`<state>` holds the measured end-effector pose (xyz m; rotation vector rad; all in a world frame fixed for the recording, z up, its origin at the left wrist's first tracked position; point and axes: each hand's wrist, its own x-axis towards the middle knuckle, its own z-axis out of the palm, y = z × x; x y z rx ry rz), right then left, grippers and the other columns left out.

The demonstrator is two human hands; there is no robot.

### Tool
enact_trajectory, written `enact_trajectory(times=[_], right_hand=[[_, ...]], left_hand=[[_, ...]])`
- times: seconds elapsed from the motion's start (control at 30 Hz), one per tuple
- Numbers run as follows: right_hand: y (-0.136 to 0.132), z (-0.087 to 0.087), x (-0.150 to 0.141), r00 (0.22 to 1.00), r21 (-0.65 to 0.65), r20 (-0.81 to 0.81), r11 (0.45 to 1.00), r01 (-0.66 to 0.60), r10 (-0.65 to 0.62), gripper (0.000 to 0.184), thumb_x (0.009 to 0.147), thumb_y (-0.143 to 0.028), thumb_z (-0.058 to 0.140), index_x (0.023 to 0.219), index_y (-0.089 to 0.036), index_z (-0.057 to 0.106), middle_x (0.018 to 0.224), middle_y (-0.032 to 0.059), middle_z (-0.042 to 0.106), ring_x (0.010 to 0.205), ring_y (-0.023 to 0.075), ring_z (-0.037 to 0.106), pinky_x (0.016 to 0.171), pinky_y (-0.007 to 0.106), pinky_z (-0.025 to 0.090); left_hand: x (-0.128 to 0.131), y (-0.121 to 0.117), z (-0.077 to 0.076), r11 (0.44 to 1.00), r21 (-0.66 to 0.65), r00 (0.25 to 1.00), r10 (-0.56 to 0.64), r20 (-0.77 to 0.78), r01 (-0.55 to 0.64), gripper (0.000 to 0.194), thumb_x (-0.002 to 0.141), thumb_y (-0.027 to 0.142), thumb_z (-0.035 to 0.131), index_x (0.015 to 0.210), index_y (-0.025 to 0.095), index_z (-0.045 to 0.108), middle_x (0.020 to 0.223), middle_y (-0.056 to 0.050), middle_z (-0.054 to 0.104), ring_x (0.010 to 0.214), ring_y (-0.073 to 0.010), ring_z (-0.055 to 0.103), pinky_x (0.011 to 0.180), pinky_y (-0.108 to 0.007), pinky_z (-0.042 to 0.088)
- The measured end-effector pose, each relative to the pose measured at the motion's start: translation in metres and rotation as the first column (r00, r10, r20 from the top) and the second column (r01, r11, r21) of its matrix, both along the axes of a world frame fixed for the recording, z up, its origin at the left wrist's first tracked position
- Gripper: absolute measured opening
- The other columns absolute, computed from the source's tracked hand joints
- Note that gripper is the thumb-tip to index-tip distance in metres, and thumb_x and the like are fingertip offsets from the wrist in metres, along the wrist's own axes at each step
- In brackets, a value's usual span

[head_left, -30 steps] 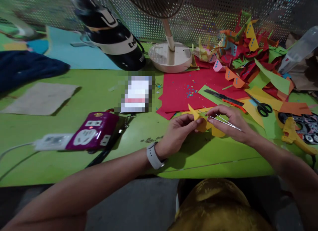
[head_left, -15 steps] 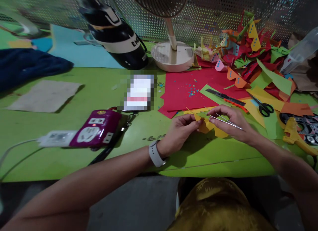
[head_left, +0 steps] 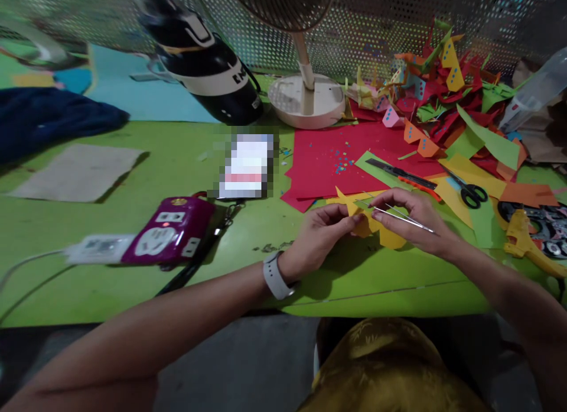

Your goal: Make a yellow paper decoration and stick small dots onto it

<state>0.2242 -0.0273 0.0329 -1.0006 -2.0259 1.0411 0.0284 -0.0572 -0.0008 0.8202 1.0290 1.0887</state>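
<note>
A folded yellow paper cutout is pinched between the thumb and fingers of my left hand, which wears a grey watch. My right hand grips a pair of thin metal tweezers. Their tips point left and reach over the yellow paper, but whether they touch it I cannot tell. Part of the cutout spreads out below my right hand. More yellow paper lies on the table just behind my fingers.
Red sheets with tiny blue scraps lie beyond my hands. To the right are a box cutter, black scissors, a yellow glue gun and a heap of paper cutouts. Leftward are a phone, purple power strip and dark bottle.
The yellow paper has turned slightly between my hands, and a pointed part now stands up higher above my left fingers. Both hands stay in nearly the same place.
</note>
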Motion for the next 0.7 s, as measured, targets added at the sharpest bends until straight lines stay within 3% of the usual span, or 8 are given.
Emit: enact_trajectory(times=[0.3,0.43,0.5,0.6,0.7], right_hand=[[0.002,-0.002,0.001,0.999,0.000,0.025,0.999,0.041,-0.041,0.018,0.087,-0.032,0.064,0.100,-0.020,0.068,0.096,0.0031,0.073,0.088,0.0168,0.067,0.079,0.031,0.052],[0.002,0.001,0.000,0.995,0.156,0.097,0.988,0.005,-0.020,0.016,0.092,-0.030,0.057,0.101,-0.021,0.067,0.097,0.0034,0.073,0.089,0.0168,0.067,0.080,0.032,0.052],[0.001,0.002,-0.002,0.976,0.345,0.212,0.938,-0.024,-0.053,0.018,0.094,-0.027,0.052,0.102,-0.022,0.067,0.097,0.0048,0.072,0.090,0.0182,0.066,0.081,0.035,0.051],[-0.003,0.002,-0.005,0.898,0.628,0.387,0.773,-0.091,-0.208,0.023,0.097,-0.032,0.049,0.103,-0.024,0.070,0.092,0.0062,0.071,0.086,0.0205,0.064,0.079,0.037,0.048],[-0.011,0.003,-0.006,0.808,0.750,0.476,0.641,-0.165,-0.349,0.030,0.100,-0.037,0.044,0.106,-0.026,0.071,0.078,0.0049,0.068,0.068,0.0174,0.059,0.062,0.031,0.042]], left_hand=[[-0.001,0.000,0.001,1.000,-0.003,0.998,-0.029,0.051,0.029,0.016,0.063,0.025,0.081,0.074,0.018,0.072,0.070,0.001,0.073,0.063,-0.0123,0.067,0.062,-0.022,0.055],[0.000,0.000,0.000,0.999,-0.043,0.998,0.003,0.057,0.000,0.019,0.062,0.028,0.084,0.073,0.018,0.073,0.070,0.001,0.073,0.065,-0.0126,0.068,0.063,-0.022,0.056],[0.000,0.000,-0.001,0.998,-0.056,0.998,0.016,0.052,-0.013,0.021,0.061,0.031,0.085,0.073,0.019,0.073,0.070,0.000,0.073,0.066,-0.0128,0.068,0.064,-0.022,0.056],[0.000,-0.001,-0.002,0.999,-0.053,0.999,0.006,0.043,-0.004,0.024,0.063,0.037,0.086,0.074,0.019,0.074,0.074,-0.002,0.075,0.068,-0.0140,0.069,0.065,-0.023,0.057],[0.001,-0.003,-0.001,1.000,-0.023,0.998,-0.011,0.058,0.012,0.027,0.063,0.040,0.087,0.076,0.019,0.075,0.080,-0.003,0.076,0.069,-0.0136,0.069,0.065,-0.022,0.057]])
